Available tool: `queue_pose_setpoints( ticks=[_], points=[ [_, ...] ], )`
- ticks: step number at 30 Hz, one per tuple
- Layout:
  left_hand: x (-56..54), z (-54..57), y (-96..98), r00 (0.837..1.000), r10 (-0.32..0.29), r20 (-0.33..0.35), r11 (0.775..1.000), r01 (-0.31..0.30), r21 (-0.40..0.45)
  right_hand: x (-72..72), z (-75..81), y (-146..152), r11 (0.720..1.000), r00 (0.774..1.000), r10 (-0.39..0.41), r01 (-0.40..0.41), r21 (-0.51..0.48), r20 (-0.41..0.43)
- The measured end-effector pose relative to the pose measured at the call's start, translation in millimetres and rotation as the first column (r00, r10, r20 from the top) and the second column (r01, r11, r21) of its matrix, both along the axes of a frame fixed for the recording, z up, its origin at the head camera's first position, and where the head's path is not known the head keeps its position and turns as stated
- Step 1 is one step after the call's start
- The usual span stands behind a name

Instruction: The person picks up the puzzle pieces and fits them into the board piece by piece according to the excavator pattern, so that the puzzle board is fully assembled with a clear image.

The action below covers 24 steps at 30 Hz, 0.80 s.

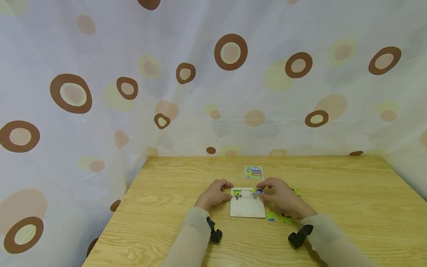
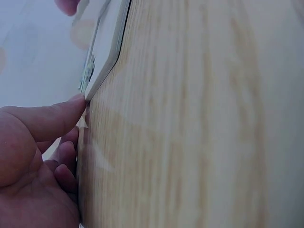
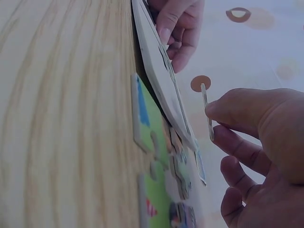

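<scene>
A square white puzzle tray (image 1: 248, 211) lies on the table, one puzzle piece (image 1: 237, 194) set in its upper left corner. My left hand (image 1: 215, 193) holds the tray at that corner, thumb (image 2: 71, 110) against the left edge and the other fingers farther up. Over the tray's upper right part, my right hand (image 1: 280, 194) pinches a puzzle piece (image 1: 257, 191) between thumb and fingers. Edge-on in the right wrist view, this thin piece (image 3: 209, 121) is raised above the tray.
Several loose green puzzle pieces (image 1: 271, 216) lie right of the tray, partly hidden under my right hand and forearm. Beyond the tray is a small picture card (image 1: 254, 172) showing a vehicle. A spotted curtain (image 1: 233, 111) hangs behind the wooden table (image 1: 160, 207).
</scene>
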State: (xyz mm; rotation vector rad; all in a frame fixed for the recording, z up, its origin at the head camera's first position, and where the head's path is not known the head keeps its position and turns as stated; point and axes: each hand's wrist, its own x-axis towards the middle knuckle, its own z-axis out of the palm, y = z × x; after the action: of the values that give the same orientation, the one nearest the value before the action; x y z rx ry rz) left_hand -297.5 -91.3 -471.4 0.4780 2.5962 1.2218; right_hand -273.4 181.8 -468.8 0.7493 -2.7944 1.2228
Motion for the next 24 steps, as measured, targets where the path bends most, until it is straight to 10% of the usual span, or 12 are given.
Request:
queue_pose_setpoints(
  ticks=[24],
  points=[
    [-0.2, 1.1, -0.6, 1.0, -0.009, 0.014, 1.0, 0.009, 0.015, -14.5, -7.3, -37, 0.996, 0.996, 0.081, -0.08, 0.051, -0.025]
  ],
)
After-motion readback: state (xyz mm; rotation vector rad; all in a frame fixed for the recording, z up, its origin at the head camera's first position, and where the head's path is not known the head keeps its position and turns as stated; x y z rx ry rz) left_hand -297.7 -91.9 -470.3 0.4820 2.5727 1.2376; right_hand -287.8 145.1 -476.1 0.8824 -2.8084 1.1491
